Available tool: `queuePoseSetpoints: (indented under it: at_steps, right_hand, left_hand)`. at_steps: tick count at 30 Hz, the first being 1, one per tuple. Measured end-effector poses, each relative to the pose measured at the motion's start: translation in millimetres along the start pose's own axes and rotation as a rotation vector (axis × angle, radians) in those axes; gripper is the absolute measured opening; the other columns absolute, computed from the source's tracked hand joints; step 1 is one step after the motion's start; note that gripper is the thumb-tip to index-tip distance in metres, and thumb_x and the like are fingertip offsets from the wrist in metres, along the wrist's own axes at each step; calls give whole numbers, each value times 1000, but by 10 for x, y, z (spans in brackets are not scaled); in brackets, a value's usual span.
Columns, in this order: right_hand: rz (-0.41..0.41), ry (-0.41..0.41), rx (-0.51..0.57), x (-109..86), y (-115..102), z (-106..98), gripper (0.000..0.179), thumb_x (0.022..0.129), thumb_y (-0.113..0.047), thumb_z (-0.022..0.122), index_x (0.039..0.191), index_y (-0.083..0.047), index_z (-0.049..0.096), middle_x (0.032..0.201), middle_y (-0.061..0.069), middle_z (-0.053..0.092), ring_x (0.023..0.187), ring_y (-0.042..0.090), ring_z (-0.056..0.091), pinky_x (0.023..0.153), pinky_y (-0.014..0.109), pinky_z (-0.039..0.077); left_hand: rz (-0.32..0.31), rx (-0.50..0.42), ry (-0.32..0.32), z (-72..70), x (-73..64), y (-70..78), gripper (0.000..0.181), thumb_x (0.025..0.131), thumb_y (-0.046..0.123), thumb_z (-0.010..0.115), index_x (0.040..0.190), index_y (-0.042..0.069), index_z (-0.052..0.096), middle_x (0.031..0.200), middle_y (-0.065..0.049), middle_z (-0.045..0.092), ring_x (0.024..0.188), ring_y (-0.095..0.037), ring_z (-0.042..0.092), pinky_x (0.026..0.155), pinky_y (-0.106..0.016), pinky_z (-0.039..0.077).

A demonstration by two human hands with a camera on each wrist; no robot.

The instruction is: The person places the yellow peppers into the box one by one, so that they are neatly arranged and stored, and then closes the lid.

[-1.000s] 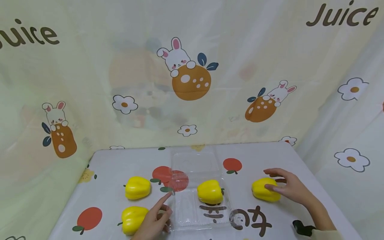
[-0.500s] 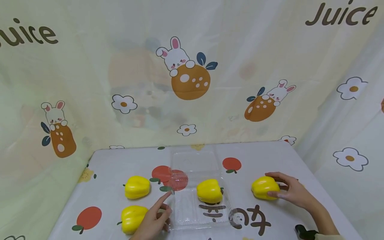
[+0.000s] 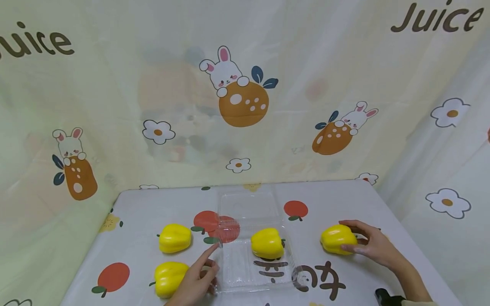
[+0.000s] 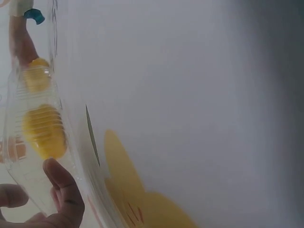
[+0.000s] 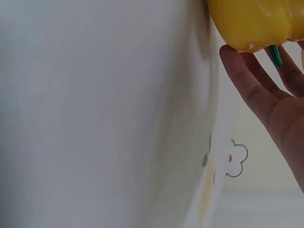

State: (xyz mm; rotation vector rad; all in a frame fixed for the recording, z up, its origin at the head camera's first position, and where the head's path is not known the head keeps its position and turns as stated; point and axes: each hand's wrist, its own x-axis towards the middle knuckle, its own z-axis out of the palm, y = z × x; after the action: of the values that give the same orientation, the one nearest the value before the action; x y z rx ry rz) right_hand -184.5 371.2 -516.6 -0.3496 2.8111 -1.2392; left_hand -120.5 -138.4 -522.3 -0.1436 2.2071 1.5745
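Note:
My right hand [image 3: 377, 246] holds a yellow bell pepper [image 3: 337, 239] from its stem end, thumb on the near side and fingers on the far side. In the right wrist view the thumb meets the bell pepper [image 5: 259, 21] beside its green stem. A hinged clear plastic box [image 3: 237, 270] lies with its lid back, and one yellow bell pepper [image 3: 267, 244] sits in its right half. My left hand [image 3: 195, 278] rests at the box's left side, index finger stretched along the edge. In the left wrist view the fingertips [image 4: 52, 168] are right at the clear wall.
Two more yellow bell peppers, one farther back [image 3: 175, 238] and one nearer [image 3: 170, 278], lie left of the box; the left hand partly covers the nearer one. The white tablecloth [image 3: 141, 212] has printed fruit. A patterned curtain [image 3: 183, 85] hangs behind the table.
My right hand has settled closer round the stem end of the right bell pepper, which has shifted very slightly. My left hand and the box have stayed in place.

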Motion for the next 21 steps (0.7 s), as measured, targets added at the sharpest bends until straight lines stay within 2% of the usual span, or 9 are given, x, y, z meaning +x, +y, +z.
queuePoseSetpoints:
  at_steps: [5,13,21]
  right_hand:
    - [-41,19,13,6,-100,44,62,90,-24,85,144,-3,59,140,17,66,110,-15,55,92,11,55]
    - [-89,33,26,53,-445,126,60,90,-24,85,143,-8,61,138,15,68,109,-8,59,91,12,57]
    - [-103,19,50,61,-743,238,60,90,-24,85,143,-10,60,136,11,70,109,-5,61,91,15,58]
  left_hand:
    - [-2,2,-1,3,-5,-2,64,109,24,58,167,26,32,120,-11,61,82,-16,63,76,-32,61]
    - [-5,0,7,8,-13,13,64,109,25,58,167,26,32,121,-11,61,82,-16,63,77,-32,61]
    - [0,1,-4,-1,-11,11,65,109,25,59,168,25,31,119,-10,61,81,-16,63,77,-32,61]
